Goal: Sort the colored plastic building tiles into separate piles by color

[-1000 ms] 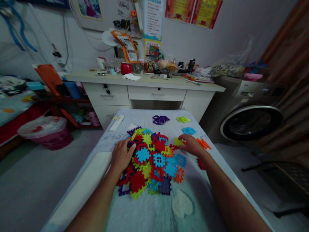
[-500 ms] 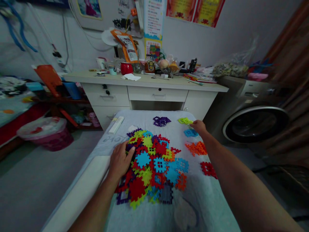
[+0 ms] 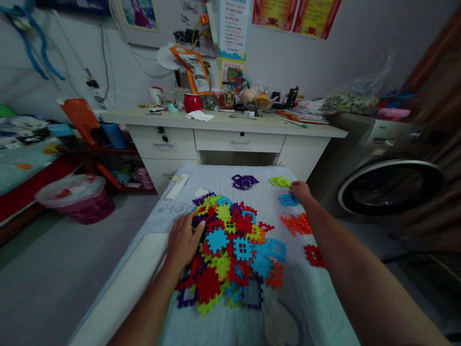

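Note:
A mixed heap of interlocking plastic pieces in red, blue, yellow-green, purple and orange covers the middle of the cloth-covered table. My left hand rests on the heap's left edge, thumb apart from the fingers, its fingertips partly hidden among purple pieces. At the far right, my right hand has its fingers pinched at the right end of a small group of yellow-green pieces. Below that hand lie blue pieces, then orange pieces and red pieces. Purple pieces form another group at the far middle.
A long white box-like object lies at the table's far left. Beyond the table stands a white desk with jars, papers and a bowl on top. A washing machine is at the right, a pink bin at the left.
The view has shifted slightly, so everything appears a little further right. My right hand stays by the yellow-green group; my left hand stays on the heap's edge.

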Demonstrator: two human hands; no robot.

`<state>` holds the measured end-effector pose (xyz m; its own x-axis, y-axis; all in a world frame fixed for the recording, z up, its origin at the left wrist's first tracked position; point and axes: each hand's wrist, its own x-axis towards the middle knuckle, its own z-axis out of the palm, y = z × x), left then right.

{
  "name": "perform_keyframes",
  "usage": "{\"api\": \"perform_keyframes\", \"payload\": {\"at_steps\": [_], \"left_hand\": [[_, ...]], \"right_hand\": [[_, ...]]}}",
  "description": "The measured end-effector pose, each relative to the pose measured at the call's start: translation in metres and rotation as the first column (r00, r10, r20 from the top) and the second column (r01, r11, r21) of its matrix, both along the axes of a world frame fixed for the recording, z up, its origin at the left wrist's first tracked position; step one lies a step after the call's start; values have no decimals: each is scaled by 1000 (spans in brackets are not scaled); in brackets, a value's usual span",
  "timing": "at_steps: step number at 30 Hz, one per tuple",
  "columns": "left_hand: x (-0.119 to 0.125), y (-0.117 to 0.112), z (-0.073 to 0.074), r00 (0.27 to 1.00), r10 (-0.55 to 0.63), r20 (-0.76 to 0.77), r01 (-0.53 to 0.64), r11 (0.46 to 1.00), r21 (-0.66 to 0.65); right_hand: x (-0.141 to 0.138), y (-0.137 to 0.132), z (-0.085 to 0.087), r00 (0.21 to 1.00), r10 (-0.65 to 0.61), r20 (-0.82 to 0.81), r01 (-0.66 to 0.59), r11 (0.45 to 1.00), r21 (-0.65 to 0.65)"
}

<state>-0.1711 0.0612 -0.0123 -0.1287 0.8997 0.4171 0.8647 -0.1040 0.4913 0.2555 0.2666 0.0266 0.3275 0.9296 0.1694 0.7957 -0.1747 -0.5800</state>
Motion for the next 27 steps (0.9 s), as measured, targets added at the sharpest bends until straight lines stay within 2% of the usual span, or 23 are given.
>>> {"api": "perform_keyframes", "payload": {"at_steps": [5,7,9,11,13,15,16,18,21,27], "left_hand": [[-1,1,-2,1000,-12,-14,12,1000,1],[0,1,-2,1000,-13,-15,13,1000,6],[0,0,-1,1000,-10,-15,10,1000,9],[1,0,-1,1000,-7,-16,7,1000,8],[1,0,0,1000,-6,-15,6,1000,7],[2,0,1,1000,0,-16,0,1000,3],[2,0,2,1000,3,-17,-3,1000,-1],[2,0,3,1000,3,-14,-3,1000,-10],[3,-1,4,1000,-1,-5,1,1000,-13],[1,0,1,1000,-7,-28,7,1000,0]], "right_hand": [[-15,-19,10,991,-5,-131,5,1000,5],[-31,-33,16,975,78,-210,-76,997,18],[-50,-53,23,917,241,-316,-249,968,15],[-69,-76,28,847,431,-312,-468,882,-53],[-85,-99,32,770,611,-185,-638,750,-176],[-95,-119,33,695,718,-22,-690,658,-303],[-98,-127,33,666,744,52,-684,637,-354],[-102,-140,30,632,755,178,-646,639,-418],[-103,-151,24,608,738,293,-603,669,-435],[-99,-161,20,661,690,295,-571,718,-398]]}}
